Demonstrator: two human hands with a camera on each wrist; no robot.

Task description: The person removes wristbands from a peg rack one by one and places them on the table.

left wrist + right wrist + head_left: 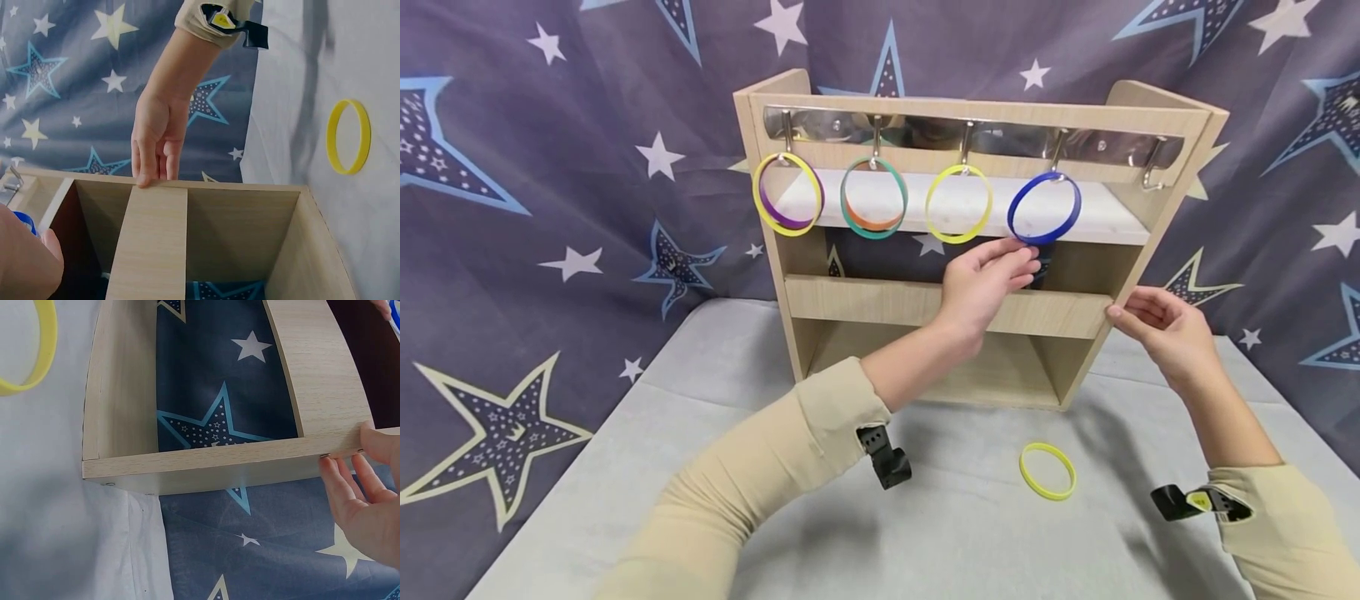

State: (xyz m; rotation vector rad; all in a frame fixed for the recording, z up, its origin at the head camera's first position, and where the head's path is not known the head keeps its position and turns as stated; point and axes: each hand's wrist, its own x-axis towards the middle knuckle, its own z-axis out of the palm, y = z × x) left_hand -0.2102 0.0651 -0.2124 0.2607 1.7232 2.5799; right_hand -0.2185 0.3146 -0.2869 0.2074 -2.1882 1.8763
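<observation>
A blue silicone wristband (1075, 204) hangs on the fourth hook of a wooden shelf unit (940, 300). My left hand (981, 283) is just below it, the thumb and finger pinching its lower rim. On the right, my right hand (1176, 342) holds the front edge of the unit's side panel (237, 465), thumb at the front and fingertips on the outer face. Left of the blue band hang a yellow band (988, 208), a teal band (905, 200) with an orange one (868, 223), and another yellow band (757, 196) with a purple one (767, 204).
One yellow wristband (1048, 496) lies on the grey cloth (955, 533) in front of the unit. The rightmost hook (1152, 171) on the metal strip bears no band. A star-patterned curtain (587, 208) stands behind and beside the unit.
</observation>
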